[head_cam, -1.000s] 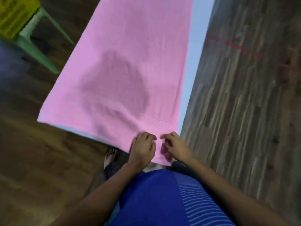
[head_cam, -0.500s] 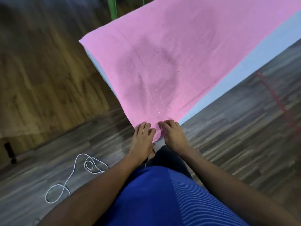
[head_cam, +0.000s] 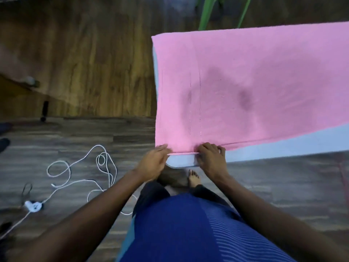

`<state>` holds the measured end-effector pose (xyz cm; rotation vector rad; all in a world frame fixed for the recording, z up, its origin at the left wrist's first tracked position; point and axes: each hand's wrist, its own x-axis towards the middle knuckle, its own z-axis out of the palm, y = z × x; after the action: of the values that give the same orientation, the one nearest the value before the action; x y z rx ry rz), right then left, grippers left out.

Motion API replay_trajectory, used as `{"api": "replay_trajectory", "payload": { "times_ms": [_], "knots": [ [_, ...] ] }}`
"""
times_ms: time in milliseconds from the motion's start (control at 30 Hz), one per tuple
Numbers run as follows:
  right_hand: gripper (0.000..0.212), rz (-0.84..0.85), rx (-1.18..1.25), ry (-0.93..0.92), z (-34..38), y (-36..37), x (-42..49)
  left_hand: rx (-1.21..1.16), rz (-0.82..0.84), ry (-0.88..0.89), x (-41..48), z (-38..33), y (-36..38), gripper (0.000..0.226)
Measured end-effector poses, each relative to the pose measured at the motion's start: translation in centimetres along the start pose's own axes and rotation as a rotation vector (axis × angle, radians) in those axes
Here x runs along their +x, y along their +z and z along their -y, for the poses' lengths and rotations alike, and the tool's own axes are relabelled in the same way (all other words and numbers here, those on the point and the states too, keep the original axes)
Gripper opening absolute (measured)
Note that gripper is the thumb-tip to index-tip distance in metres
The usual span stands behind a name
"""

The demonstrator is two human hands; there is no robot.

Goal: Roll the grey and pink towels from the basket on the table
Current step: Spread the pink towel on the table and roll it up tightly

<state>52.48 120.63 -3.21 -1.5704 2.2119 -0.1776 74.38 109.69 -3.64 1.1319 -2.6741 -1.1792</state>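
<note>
- Head view: your pink rectangular cloth towel point(head_cam: 255, 76) lies spread flat on the pale blue smooth-topped table point(head_cam: 283, 147). It covers most of the top, and its left end reaches the table's left edge.
- Near long edge of the towel runs just inside the table's near edge; a bare strip of table shows beside it on the right.
- Your left hand point(head_cam: 154, 161) is at the towel's near-left corner, fingers nearly straight, pinching the hem.
- Your right hand point(head_cam: 211, 157) sits just to the right on the same hem, fingers curled down over it, gripping.
- Between the two hands a thin lip of hem is turned up.
- Two dark blotchy patches point(head_cam: 245, 101) mark the towel's middle.
- A white looped cable point(head_cam: 81, 173) lies on the grey wood-plank floor point(head_cam: 283, 186) to your left, well apart from the table.
- Green plastic chair legs point(head_cam: 206, 14) stand beyond the table's far edge.
- Your bare foot point(head_cam: 193, 179) is under the table's near corner.
</note>
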Motion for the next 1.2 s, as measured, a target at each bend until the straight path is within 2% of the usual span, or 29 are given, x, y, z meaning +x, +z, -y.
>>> {"api": "replay_trajectory", "payload": {
  "times_ms": [100, 167, 233, 300, 400, 467, 533, 600, 700, 833, 967, 1067, 1133, 1200],
  "knots": [
    [0.016, 0.007, -0.034, -0.072, -3.6, -1.3, 0.6, -0.003, 0.038, -0.033, -0.6, 0.1, 0.1, 0.037],
    [0.016, 0.043, 0.01, -0.137, -5.3, -1.9, 0.5, 0.032, -0.007, -0.052, -0.7, -0.6, 0.4, 0.037],
    [0.02, 0.129, 0.092, -0.196, -5.9, -2.2, 0.3, 0.252, -0.11, -0.015, -0.7, -1.9, 0.9, 0.043],
    [0.025, 0.217, 0.133, -0.206, -5.9, -2.4, -0.2, 0.479, -0.122, 0.031, -0.7, -4.0, 2.1, 0.054],
    [0.026, 0.215, 0.185, -0.197, -6.0, -2.3, -0.9, 0.51, -0.051, 0.099, 0.1, -6.7, 5.5, 0.076],
    [0.026, 0.22, 0.194, -0.198, -6.3, -2.2, -1.5, 0.446, -0.069, 0.126, 1.3, -8.1, 7.7, 0.06],
    [0.025, 0.243, 0.187, -0.189, -6.8, -2.2, -1.9, 0.328, -0.175, 0.119, 2.3, -9.2, 8.2, 0.034],
    [0.02, 0.253, 0.151, -0.172, -7.8, -2.6, -2.1, 0.256, -0.205, 0.14, 2.3, -9.5, 8.2, 0.026],
    [0.012, 0.194, 0.032, -0.157, -10.1, -3.5, -2.2, 0.229, -0.168, 0.176, 0.5, -9.3, 8.5, 0.025],
    [0.018, 0.048, -0.108, -0.119, -13.8, -4.9, -2.5, 0.258, -0.157, 0.143, -1.1, -9.7, 8.9, 0.024],
    [0.017, -0.132, -0.108, -0.008, -19.1, -6.5, -3.7, 0.329, -0.169, 0.109, -0.7, -9.7, 8.5, 0.021],
    [0.014, -0.25, -0.103, -0.004, -21.8, -6.4, -5.8, 0.413, -0.159, 0.082, -0.1, -9.8, 8.5, 0.022],
    [0.015, -0.273, -0.081, -0.043, -22.6, -6.0, -6.9, 0.48, -0.165, 0.033, 0.1, -10.4, 8.9, 0.023],
    [0.019, -0.211, -0.024, -0.056, -22.9, -5.8, -7.5, 0.536, -0.209, -0.086, 0.2, -11.3, 9.8, 0.026]
  ]
}}
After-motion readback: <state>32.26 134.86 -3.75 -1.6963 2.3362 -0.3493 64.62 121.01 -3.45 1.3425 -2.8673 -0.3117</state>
